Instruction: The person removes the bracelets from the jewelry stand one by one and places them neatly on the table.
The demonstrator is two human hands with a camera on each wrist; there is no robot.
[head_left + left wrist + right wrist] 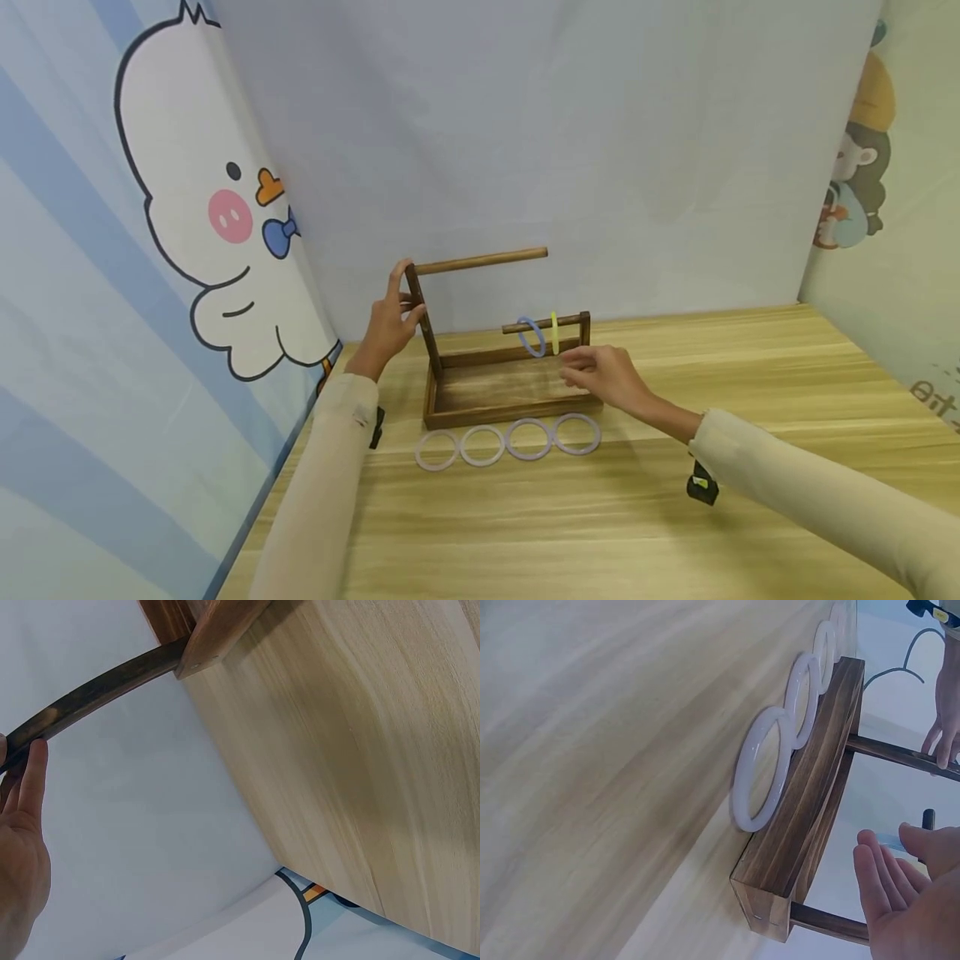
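Head view, lower centre: four pale rings (507,440) lie in a row on the tabletop (750,375), touching the front edge of the wooden rack (510,387). Just above them the right hand (606,375) hovers over the tray, fingers relaxed and holding nothing; the left hand (390,321) grips the tall post (420,321). Further back, a blue ring (531,336) and a yellow ring (554,332) hang on the low bar. Likely between rings; next calls for picking up a pale one. Partial letters at the right edge are unreadable.
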